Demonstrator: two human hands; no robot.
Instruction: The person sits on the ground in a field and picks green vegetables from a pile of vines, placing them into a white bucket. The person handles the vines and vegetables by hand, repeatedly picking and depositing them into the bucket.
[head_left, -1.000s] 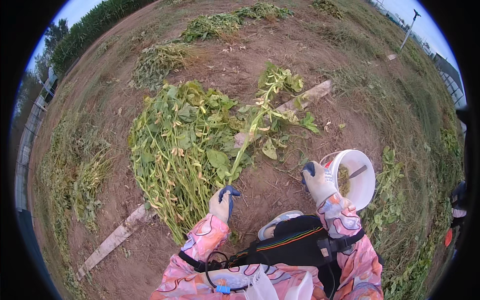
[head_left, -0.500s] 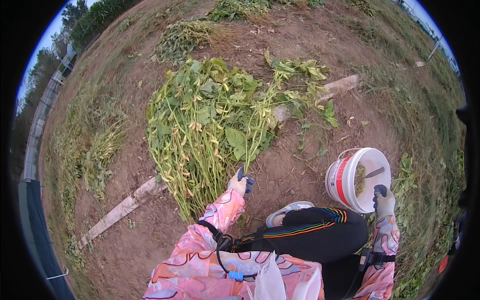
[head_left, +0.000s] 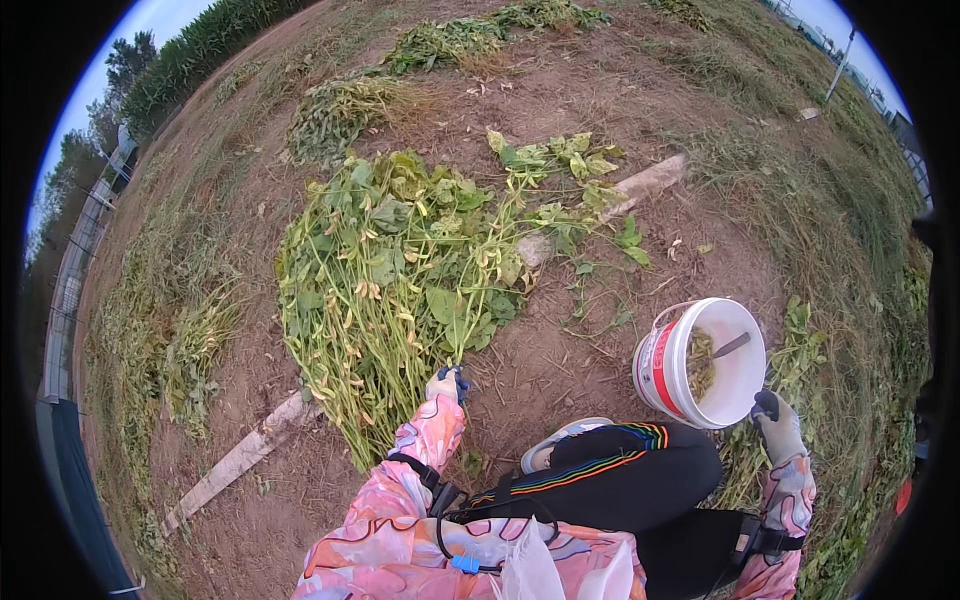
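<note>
My left hand [head_left: 447, 384], in a pale glove with dark fingertips, is closed round the lower stems of a bean plant [head_left: 478, 285]. That plant lies against the right side of a large heap of green and yellowing bean plants [head_left: 370, 300] with many pods. At the right, a white bucket [head_left: 650, 375] with a red band leans with its mouth toward me. Inside are some pods [head_left: 699, 365] and a grey blade-like tool [head_left: 732, 345]. My right hand [head_left: 779, 428], gloved alike, is closed at the bucket's near right rim; its fingertips are partly hidden.
A pale concrete strip [head_left: 235, 460] runs under the heap and reappears as another length [head_left: 645, 185] beyond it. More plant piles [head_left: 345, 110] lie farther off. Dry grass [head_left: 800, 200] covers the right side. My bent knee [head_left: 690, 460] is close to the bucket.
The view has shifted a little. My left hand and the stems it grips have come nearer to me. The bucket's mouth shows more of the pods, and my right hand has moved slightly nearer to me.
</note>
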